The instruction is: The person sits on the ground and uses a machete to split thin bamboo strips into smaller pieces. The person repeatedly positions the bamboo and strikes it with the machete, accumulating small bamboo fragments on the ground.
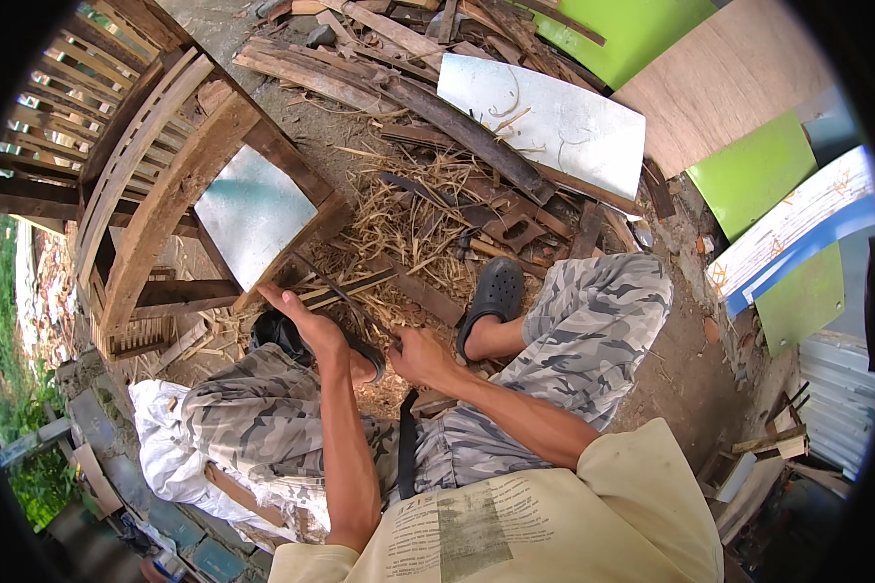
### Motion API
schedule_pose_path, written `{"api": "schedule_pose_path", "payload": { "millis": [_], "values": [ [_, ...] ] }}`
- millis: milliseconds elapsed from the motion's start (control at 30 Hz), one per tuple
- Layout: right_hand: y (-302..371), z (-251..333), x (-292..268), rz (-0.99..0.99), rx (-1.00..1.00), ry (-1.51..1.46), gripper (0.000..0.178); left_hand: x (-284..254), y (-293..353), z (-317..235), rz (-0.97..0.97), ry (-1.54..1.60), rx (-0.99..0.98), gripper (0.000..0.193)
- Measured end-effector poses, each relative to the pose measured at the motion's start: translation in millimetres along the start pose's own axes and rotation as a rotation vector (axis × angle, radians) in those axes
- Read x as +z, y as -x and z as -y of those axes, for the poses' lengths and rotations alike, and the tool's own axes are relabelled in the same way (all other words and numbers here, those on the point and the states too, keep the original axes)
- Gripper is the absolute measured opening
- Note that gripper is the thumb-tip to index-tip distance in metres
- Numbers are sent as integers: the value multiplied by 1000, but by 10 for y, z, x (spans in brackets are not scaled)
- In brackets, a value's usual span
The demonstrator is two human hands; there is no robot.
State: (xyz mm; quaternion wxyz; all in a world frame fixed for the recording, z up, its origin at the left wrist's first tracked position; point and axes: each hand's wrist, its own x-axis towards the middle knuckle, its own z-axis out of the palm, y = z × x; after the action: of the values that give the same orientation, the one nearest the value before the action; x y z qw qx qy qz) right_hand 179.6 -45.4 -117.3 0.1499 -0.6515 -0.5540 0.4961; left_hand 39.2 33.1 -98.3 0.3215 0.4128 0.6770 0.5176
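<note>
On my left stands a wooden frame [178, 206] of brown boards and slats, with a pale metal sheet [253, 209] set in its opening. My left hand [304, 319] is at the frame's near corner with its fingers stretched out, apparently resting against the wood. In front of my lap my right hand [423, 358] is closed around the near end of a long thin dark rod-like tool [345, 294]. The tool slants up and left toward the frame's side. Its exact kind is not clear, and its grip is hidden in my fist.
Wood shavings and scraps [399, 199] litter the ground ahead. Beyond lie piled old boards [331, 73] and a white sheet [544, 121]. Green panels [758, 170] and a plywood sheet [719, 83] lean at the right. A white sack [160, 447] lies beside my left leg.
</note>
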Motion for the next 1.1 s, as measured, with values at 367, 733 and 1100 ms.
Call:
{"api": "schedule_pose_path", "payload": {
  "millis": [367,733,1100],
  "values": [
    [13,118,-87,-27,-43,30,29,14,-46,-15,-21,23,-32,69],
    [-117,-173,179,-74,-104,-60,31,10,-55,46,-19,100,-58,68],
    [-298,-400,142,49,145,39,28,-51,-83,84,32,37,50,67]
  ]
}}
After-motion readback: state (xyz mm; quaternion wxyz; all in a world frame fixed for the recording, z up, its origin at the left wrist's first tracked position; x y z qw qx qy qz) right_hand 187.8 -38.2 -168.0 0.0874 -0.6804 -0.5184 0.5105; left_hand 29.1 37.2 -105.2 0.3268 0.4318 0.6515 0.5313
